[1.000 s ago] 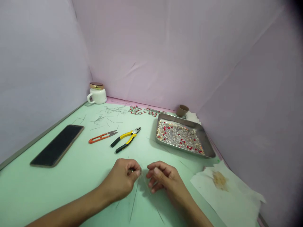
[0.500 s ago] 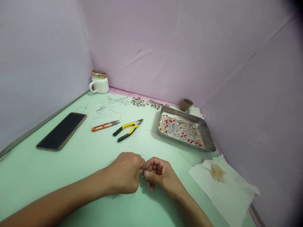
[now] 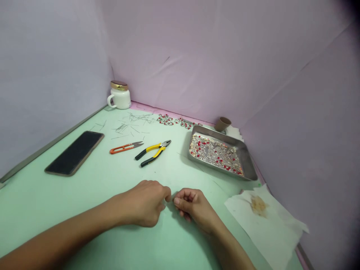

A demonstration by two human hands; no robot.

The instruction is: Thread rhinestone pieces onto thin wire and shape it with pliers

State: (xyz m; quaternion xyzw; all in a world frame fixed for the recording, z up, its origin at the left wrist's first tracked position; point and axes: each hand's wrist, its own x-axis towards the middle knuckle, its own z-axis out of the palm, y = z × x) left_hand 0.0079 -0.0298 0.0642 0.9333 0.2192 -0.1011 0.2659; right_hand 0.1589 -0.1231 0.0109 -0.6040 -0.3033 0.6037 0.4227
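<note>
Low over the front of the table, my two hands face each other, a narrow gap between their fingertips. My left hand (image 3: 149, 204) is palm down; its index finger is bent and lifted off the thumb, with the other fingers curled underneath and partly hidden. No object shows in it. My right hand (image 3: 191, 206) pinches thumb and index finger together on something too small to make out. Beyond the hands lie pliers (image 3: 153, 152) with yellow and black handles and orange thread snips (image 3: 126, 147). A metal tray (image 3: 250, 165) to the right holds many small white, red and yellowish beads.
At left lies a dark phone (image 3: 74, 153). Thin wire pieces (image 3: 129, 125) are scattered behind the snips, near red-beaded rings (image 3: 165, 119). A lidded white mug (image 3: 119, 96) stands in the back corner. A brown cup (image 3: 222, 123) is behind the tray; stained white paper (image 3: 267, 232) lies at right.
My hands have drawn slightly apart; before, their fingertips met around a tiny dark item. The left index finger has lifted from the thumb. The view has shifted slightly.
</note>
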